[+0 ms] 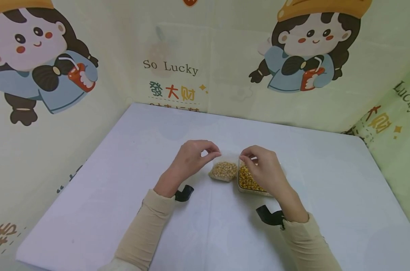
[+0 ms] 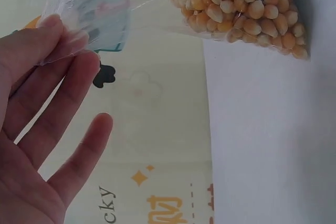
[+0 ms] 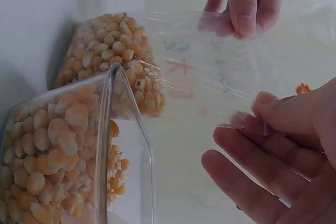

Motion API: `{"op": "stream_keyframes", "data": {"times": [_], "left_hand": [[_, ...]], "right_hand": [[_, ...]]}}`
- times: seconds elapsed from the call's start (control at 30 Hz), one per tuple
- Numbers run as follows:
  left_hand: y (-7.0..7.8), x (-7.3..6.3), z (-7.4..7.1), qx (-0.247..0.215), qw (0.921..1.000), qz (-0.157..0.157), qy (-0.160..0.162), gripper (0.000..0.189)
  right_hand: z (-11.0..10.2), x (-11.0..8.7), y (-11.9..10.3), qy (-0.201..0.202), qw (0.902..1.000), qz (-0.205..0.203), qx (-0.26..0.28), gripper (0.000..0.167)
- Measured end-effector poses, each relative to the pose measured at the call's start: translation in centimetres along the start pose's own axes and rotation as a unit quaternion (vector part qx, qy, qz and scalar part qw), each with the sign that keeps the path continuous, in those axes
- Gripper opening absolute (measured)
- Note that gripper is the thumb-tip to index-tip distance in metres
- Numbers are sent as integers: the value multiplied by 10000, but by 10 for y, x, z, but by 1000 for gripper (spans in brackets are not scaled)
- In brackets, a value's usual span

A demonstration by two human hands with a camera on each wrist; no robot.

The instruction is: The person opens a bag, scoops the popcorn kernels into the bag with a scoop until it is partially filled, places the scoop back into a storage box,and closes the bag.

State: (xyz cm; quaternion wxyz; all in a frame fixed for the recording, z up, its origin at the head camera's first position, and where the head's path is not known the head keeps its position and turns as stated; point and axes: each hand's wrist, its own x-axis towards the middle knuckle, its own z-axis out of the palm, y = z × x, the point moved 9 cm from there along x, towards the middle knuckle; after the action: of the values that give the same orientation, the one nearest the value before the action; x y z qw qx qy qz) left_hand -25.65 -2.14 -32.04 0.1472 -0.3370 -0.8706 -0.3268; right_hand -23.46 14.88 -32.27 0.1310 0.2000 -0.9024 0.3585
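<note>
A clear plastic bag (image 3: pixel 194 98) with corn kernels (image 1: pixel 224 171) gathered in its bottom stands in front of me. My left hand (image 1: pixel 192 158) pinches one top corner between thumb and index finger, its other fingers spread in the left wrist view. The opposite top corner is pinched by my right hand (image 1: pixel 267 169), so the bag's upper part is stretched between both hands. Just right of the bag is a clear rectangular box (image 3: pixel 106 129) filled with yellow kernels (image 3: pixel 39 161). In the head view my right hand hangs over this box and hides part of it.
Both the bag and the box are on a white-covered table (image 1: pixel 205 226). Behind it hangs a printed curtain (image 1: pixel 225 75) with cartoon figures and lettering. Black curved pieces (image 1: pixel 184 194) project beside each wrist.
</note>
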Motion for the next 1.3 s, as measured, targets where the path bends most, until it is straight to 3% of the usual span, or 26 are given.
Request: {"op": "stream_keyframes", "data": {"times": [0.13, 0.5, 0.8, 1.13, 1.3], "left_hand": [[1, -2, 1, 51, 10000, 60, -59, 9], [-4, -2, 13, -254, 9979, -188, -561, 13], [-1, 2, 14, -258, 9987, -79, -442, 8], [8, 3, 9, -214, 9991, 372, -72, 6], [7, 3, 13, -335, 9989, 225, -228, 5]], "right_hand": [[2, 0, 1, -72, 10000, 28, 8, 4], [7, -2, -2, -272, 9993, -83, 262, 7], [10, 0, -7, -186, 9991, -232, 291, 6], [10, 1, -11, -120, 9992, -325, 184, 3], [10, 2, -11, -70, 9992, -361, 182, 4]]}}
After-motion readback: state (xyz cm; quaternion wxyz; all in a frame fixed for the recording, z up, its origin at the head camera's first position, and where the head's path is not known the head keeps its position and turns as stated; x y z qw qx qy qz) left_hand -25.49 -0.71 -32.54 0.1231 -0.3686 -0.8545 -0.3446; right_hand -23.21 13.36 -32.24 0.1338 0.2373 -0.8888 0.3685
